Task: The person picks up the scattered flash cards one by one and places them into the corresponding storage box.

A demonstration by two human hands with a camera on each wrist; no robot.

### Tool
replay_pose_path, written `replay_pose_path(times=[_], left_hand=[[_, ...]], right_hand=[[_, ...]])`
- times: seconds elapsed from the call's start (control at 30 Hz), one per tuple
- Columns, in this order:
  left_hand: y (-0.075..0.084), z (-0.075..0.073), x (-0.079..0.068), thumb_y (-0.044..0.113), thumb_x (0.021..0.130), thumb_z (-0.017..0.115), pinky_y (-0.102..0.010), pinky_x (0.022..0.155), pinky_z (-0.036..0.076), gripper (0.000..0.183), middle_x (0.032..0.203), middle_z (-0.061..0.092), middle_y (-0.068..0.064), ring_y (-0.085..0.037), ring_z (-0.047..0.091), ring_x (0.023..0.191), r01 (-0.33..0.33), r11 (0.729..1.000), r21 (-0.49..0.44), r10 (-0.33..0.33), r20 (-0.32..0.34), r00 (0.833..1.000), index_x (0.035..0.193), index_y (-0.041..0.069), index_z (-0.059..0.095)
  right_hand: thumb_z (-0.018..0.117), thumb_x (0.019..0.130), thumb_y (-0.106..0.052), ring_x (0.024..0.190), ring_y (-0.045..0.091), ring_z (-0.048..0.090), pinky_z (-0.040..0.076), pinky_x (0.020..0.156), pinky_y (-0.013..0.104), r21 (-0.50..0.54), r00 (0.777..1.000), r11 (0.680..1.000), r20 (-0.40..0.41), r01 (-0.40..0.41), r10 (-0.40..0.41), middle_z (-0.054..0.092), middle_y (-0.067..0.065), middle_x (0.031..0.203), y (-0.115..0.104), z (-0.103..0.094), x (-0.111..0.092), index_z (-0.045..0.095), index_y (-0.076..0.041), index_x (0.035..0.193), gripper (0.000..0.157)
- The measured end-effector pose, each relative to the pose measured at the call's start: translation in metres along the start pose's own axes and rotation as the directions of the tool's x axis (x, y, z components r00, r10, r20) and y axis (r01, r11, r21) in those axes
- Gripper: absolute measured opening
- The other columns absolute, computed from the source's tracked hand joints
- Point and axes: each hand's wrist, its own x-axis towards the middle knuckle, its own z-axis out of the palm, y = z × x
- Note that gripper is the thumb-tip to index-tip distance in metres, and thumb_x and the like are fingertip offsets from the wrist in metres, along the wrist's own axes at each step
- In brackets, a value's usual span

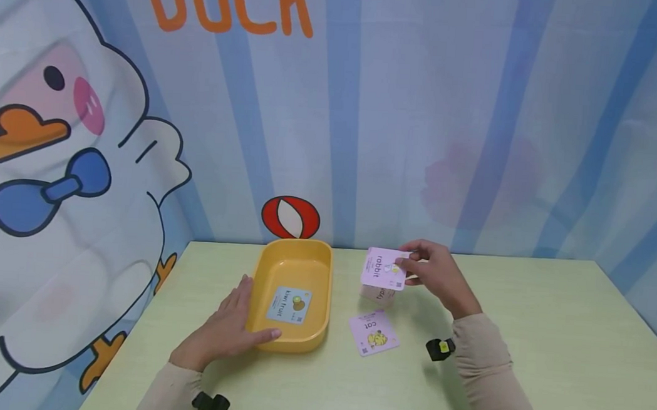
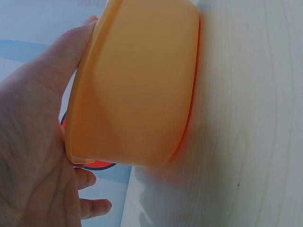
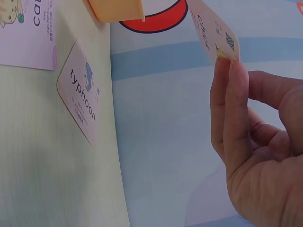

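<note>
Lying in yellow tray (image 1: 297,346), kiwi fruit card (image 1: 289,305), rabbit card (image 1: 379,272) held.

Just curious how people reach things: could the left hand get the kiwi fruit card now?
Probably yes: the left hand touches the yellow tray, and the kiwi fruit card lies inside with nothing covering it.

A pale wooden table (image 1: 551,344) with faint grain carries everything. Near its visible middle lies a pink cat card (image 1: 374,333), picture side up. Between nine and ten o'clock from that card stands a yellow tub (image 1: 304,343), its base on the wood. At twelve o'clock from the card rests a pale typhoon card (image 3: 81,92); partly covered in the head view, it seems, fairly judged, to lie flat.
</note>
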Motion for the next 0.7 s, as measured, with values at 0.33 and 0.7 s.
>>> replay_pose_path(times=[0.33, 0.7], left_hand=[[-0.001, 0.001, 0.001, 0.074, 0.079, 0.068, -0.07, 0.118, 0.018, 0.131, 0.171, -0.004, -0.016, -0.045, 0.006, 0.155, -0.004, 1.0, 0.003, 0.004, -0.003, 1.0, 0.162, 0.006, -0.005], [-0.002, 0.0, 0.0, 0.073, 0.08, 0.068, -0.069, 0.118, 0.018, 0.13, 0.171, -0.005, -0.016, -0.044, 0.005, 0.155, -0.016, 1.0, 0.009, 0.016, -0.004, 1.0, 0.162, 0.006, -0.006]], right_hand=[[0.069, 0.097, -0.015, 0.084, 0.023, 0.07, 0.062, 0.075, 0.033, 0.009, 1.0, 1.0, 0.009, 0.008, -0.008, 0.057, 0.016, 0.108, 0.0, 0.006, 0.0, 0.061, 0.0, 0.128, 0.036], [0.07, 0.097, -0.014, 0.082, 0.021, 0.069, 0.062, 0.074, 0.032, 0.026, 0.999, 0.999, 0.021, 0.038, -0.038, 0.057, 0.015, 0.104, -0.001, 0.017, -0.001, 0.062, 0.0, 0.127, 0.035]])
